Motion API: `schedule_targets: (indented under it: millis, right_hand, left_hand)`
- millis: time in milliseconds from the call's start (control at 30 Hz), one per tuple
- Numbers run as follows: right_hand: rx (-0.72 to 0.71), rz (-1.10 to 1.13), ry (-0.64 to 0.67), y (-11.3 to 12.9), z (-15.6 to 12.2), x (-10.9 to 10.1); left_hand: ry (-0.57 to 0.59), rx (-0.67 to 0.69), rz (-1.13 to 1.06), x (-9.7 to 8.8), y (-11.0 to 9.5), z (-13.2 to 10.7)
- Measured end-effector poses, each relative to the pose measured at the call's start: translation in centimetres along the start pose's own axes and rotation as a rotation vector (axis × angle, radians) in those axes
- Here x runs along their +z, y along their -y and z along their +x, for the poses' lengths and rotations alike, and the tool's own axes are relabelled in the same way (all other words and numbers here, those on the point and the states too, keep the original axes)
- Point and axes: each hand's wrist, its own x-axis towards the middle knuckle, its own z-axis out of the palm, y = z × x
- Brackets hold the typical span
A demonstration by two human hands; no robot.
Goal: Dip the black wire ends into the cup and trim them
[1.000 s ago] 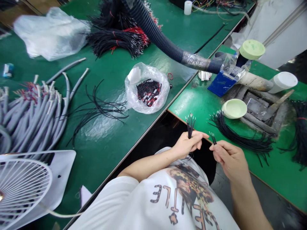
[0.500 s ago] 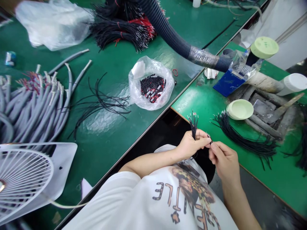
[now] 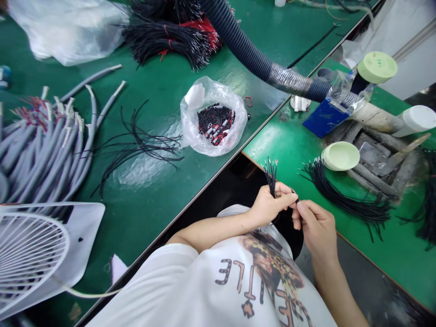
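My left hand (image 3: pixel 269 204) is closed around a small bundle of black wires (image 3: pixel 270 175), whose bare silvery tips fan upward above the fist. Its thumb and forefinger also pinch toward a dark wire end (image 3: pixel 297 199). Just to the right, my right hand (image 3: pixel 315 222) is closed, thumb and fingertips pinching at that same wire end. The two hands nearly touch in front of the white shirt, over the gap between the tables. On the right table lies a larger bundle of black wires (image 3: pixel 347 195) with stripped tips.
A plastic bag (image 3: pixel 189 120) of small dark and grey pieces sits on the left table, near loose black wires (image 3: pixel 139 141). Thick grey cables (image 3: pixel 51 159) and a white fan (image 3: pixel 30 259) are further left. A ribbed hose (image 3: pixel 248 54) reaches over a pale green bowl (image 3: pixel 340 156).
The view has shifted a little, so the left-table things sit slightly further left. Both hands keep their pinch at the wire end, and the held wires lean slightly more to the left.
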Motion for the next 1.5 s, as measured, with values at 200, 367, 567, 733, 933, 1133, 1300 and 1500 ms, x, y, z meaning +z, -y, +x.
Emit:
schedule_targets:
  millis: [200,367,567,733,933,1133,1300,1500]
  right_hand:
    - [-0.014,0.008,-0.049,0.0,0.1,0.1]
    - [-0.022,0.024,-0.077,0.1,0.1,0.3]
    - [-0.038,-0.009,-0.080,-0.2,0.1,0.2]
    - [-0.059,-0.036,-0.082,-0.3,0.2,0.2]
    - [-0.102,-0.125,-0.093,0.5,0.1,0.1]
    - [-0.140,-0.161,-0.069,0.7,0.1,-0.2]
    - [-0.158,-0.096,-0.063,0.0,0.3,-0.4]
    - [-0.169,-0.108,-0.071,-0.1,0.2,-0.5]
  left_hand:
    - [0.034,0.007,-0.012,-0.2,0.0,0.1]
    - [0.029,-0.004,0.002,-0.2,0.0,0.1]
    - [0.022,-0.009,0.012,-0.1,0.2,0.1]
    - [0.029,0.012,0.006,0.0,0.2,0.2]
    - [0.027,-0.024,0.003,0.0,0.3,0.2]
    - [0.021,-0.029,-0.033,0.1,0.1,0.1]
    - [0.022,-0.024,-0.033,0.1,0.0,0.2]
    - [0.015,-0.031,-0.042,0.1,-0.1,0.3]
